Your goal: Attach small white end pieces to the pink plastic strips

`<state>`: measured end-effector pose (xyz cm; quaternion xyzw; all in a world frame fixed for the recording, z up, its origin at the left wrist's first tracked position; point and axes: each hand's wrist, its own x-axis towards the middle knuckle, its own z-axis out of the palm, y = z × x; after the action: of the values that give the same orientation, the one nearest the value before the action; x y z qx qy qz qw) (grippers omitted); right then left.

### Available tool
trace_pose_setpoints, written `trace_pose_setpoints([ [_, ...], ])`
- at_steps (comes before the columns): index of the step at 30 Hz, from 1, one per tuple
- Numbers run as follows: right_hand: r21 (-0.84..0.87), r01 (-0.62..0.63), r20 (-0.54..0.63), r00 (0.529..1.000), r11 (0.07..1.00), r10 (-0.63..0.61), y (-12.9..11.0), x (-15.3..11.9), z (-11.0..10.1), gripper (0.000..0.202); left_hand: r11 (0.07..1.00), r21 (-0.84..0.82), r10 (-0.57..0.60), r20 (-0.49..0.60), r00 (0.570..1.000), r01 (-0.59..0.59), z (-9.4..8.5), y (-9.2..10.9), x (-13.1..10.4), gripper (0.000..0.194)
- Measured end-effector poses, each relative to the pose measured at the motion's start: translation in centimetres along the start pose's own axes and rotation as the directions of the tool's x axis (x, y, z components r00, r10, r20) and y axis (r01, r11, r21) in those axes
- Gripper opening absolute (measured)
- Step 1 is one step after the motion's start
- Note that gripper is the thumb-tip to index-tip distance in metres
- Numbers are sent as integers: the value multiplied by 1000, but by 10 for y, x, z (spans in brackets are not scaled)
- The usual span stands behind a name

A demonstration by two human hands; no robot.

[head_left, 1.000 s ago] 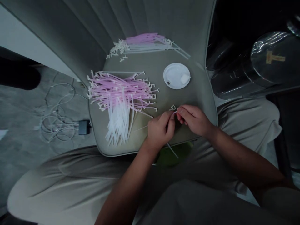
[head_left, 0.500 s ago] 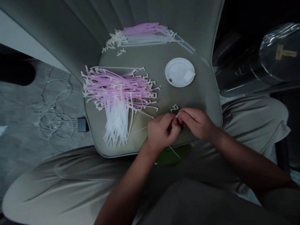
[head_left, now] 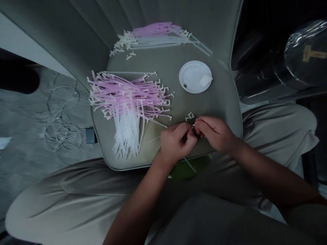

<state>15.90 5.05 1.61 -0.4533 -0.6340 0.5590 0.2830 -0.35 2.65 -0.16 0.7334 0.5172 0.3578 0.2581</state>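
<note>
My left hand (head_left: 177, 139) is closed in a pinch over the seat's front part. A thin white tube (head_left: 190, 165) pokes out below this hand, and another thin pale strand (head_left: 154, 139) shows to its left. Facing it, my right hand (head_left: 216, 133) pinches a tiny white plastic piece (head_left: 193, 125) between thumb and forefinger. The two sets of fingertips nearly meet; they partly hide the piece. Just beyond lie a few small white connectors (head_left: 189, 116). To the left, pink tubes (head_left: 133, 86) with white connector ends lie heaped, with white tubes (head_left: 126, 132) across them.
A grey padded chair seat (head_left: 163, 61) bears everything. A white round lid (head_left: 190, 78) with a white lump sits at the right. More pink tubes (head_left: 155, 30) and loose white connectors (head_left: 125, 41) lie near the backrest. White cables (head_left: 61, 132) and a black box (head_left: 90, 135) are at the left.
My fingertips have drawn slightly apart, and the right hand has shifted a little to the right. The piles and lid lie as before; the view has moved slightly.
</note>
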Motion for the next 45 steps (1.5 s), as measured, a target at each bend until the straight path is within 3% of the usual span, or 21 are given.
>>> trace_pose_setpoints([
  [45,0,17,6,1000,1000,-17,5,-4,4,34,1000,-21,-14,38,999,15,-1,-3,-2,13],
])
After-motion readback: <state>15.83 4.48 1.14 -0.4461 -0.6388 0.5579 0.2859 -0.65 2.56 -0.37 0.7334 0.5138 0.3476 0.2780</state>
